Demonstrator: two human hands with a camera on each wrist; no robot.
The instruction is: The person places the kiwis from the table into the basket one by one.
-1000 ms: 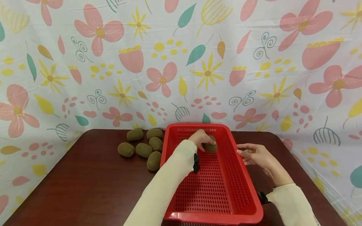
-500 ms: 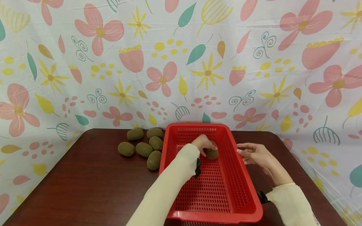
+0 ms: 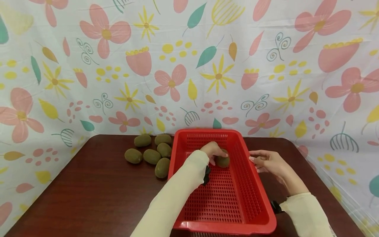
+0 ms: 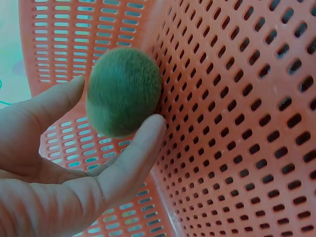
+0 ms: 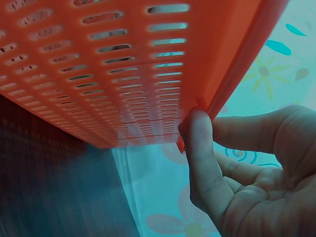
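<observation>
A white, flower-patterned cloth hangs behind and beside a dark reddish-brown, wood-grained table.

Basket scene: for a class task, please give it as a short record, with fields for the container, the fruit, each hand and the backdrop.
Container: red basket with slotted walls, on a dark table
Fruit inside: one visible kiwi
Fruit outside: six kiwis on the table, left of the basket
Left hand: fingers at the inside kiwi; thumb looks just clear of it
Right hand: holds the basket's right edge
Backdrop: flowered cloth
</observation>
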